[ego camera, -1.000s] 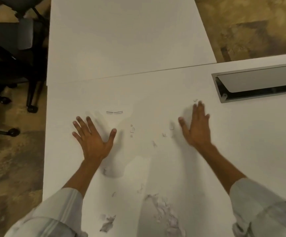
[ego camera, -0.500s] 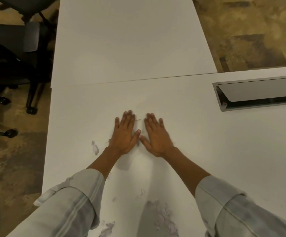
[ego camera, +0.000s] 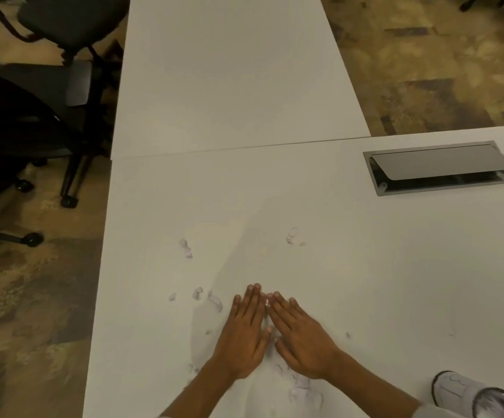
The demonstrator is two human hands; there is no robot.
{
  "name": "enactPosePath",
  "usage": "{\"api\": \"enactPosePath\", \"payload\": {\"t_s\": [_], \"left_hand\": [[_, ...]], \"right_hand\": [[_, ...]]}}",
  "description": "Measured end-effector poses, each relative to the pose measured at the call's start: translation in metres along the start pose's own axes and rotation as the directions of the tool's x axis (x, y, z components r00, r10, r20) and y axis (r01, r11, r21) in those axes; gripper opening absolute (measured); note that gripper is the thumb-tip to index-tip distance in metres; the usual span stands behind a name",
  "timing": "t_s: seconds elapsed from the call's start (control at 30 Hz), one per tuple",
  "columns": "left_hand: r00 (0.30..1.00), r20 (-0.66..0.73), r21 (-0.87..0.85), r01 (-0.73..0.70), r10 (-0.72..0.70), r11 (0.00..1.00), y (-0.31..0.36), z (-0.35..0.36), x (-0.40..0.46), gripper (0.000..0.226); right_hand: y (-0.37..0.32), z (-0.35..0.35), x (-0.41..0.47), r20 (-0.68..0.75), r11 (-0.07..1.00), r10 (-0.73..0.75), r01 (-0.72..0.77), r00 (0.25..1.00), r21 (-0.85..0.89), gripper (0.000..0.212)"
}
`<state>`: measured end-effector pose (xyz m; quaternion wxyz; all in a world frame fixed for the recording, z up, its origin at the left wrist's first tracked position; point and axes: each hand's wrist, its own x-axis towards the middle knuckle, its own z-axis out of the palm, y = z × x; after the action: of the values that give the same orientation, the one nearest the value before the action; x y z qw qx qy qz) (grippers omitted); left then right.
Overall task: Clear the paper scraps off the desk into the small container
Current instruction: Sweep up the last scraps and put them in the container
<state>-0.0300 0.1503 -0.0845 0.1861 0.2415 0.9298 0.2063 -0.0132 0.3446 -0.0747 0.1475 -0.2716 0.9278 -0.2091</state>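
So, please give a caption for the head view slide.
Both hands, left and right, flat on white desk, raking paper scraps.

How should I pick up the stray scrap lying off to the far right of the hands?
Take that scrap by its raised, curled upper end, pinching from straight above. It is thin and lies nearly flat on the desk, so a side approach would probably just push it along.

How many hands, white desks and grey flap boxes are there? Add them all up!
Hands: 2, the left hand and the right hand
Desks: 2, the near desk and the far desk
Flap box: 1
Total: 5
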Motion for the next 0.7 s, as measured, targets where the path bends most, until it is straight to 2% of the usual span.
{"api": "enactPosePath", "payload": {"t_s": [0.1, 0.2, 0.3, 0.37, 0.4, 0.47, 0.57, 0.7], "left_hand": [[0.996, -0.067, -0.068, 0.054, -0.059, 0.996, 0.0, -0.014, -0.002, 0.074], [0.951, -0.199, -0.079, 0.225, -0.236, 0.971, -0.027, -0.06, 0.025, 0.089], [0.829, -0.235, -0.135, 0.49, -0.508, 0.861, -0.074, -0.112, 0.057, 0.104], [0.775, -0.146, -0.156, 0.596, -0.615, 0.788, -0.103, -0.135, 0.069, 0.108], [0.771, -0.08, -0.158, 0.615, -0.631, 0.772, -0.112, -0.139, 0.071, 0.108], [0.796, 0.012, -0.147, 0.6, -0.605, 0.787, -0.117, -0.133, 0.07, 0.104], [0.858, -0.032, -0.16, 0.502, -0.513, 0.85, -0.096, -0.1, 0.054, 0.091], [0.943, -0.037, -0.088, 0.326, -0.33, 0.941, -0.058, -0.055, 0.02, 0.076]], "right_hand": [[0.006, -0.016, 0.006, -0.106, 0.994, 0.046, -0.034, 0.993, 0.107, 0.064], [0.033, -0.053, 0.055, -0.194, 0.954, 0.299, -0.285, 0.934, 0.097, 0.071], [0.064, -0.084, 0.101, -0.098, 0.862, 0.505, -0.496, 0.857, 0.101, 0.083], [0.074, -0.091, 0.116, 0.018, 0.841, 0.536, -0.535, 0.844, 0.075, 0.085], [0.073, -0.089, 0.12, 0.064, 0.849, 0.524, -0.527, 0.85, 0.046, 0.084], [0.06, -0.078, 0.119, 0.08, 0.879, 0.474, -0.477, 0.877, 0.026, 0.078], [0.027, -0.051, 0.099, 0.017, 0.938, 0.339, -0.339, 0.941, 0.073, 0.066], [-0.008, -0.022, 0.064, 0.034, 0.98, 0.18, -0.182, 0.983, 0.078, 0.067]]}}
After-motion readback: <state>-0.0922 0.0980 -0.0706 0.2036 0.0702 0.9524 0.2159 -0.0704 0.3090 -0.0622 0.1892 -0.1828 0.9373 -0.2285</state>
